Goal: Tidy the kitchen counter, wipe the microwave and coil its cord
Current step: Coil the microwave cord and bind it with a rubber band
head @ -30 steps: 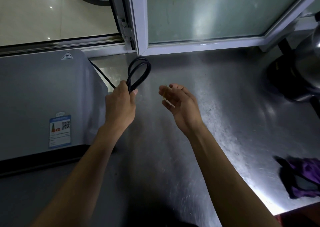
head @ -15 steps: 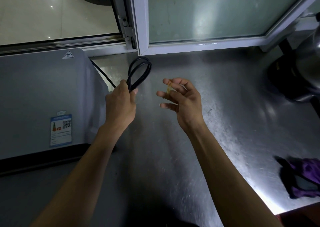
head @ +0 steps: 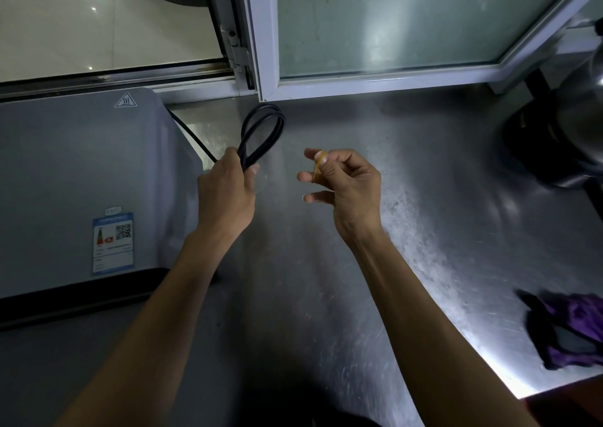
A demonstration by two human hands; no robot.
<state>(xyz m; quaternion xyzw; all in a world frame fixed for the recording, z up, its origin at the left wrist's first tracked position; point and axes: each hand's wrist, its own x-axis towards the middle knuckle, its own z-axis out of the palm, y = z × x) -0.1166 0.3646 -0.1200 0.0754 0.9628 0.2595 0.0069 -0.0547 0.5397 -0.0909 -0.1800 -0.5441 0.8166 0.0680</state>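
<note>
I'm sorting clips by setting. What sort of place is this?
Probably a kitchen, perhaps a commercial one: a steel counter under a window, a microwave at the left, and a metal pot at the right edge. The left hand holds the microwave's looped cord.

Two bare forearms reach in from the lower edge of the view, with no sleeves, watch or bracelet showing on them. The left hand [head: 228, 195] and right hand [head: 349, 188] wear no gloves or rings; short, unpainted nails show on the right fingers [head: 321, 159].
</note>
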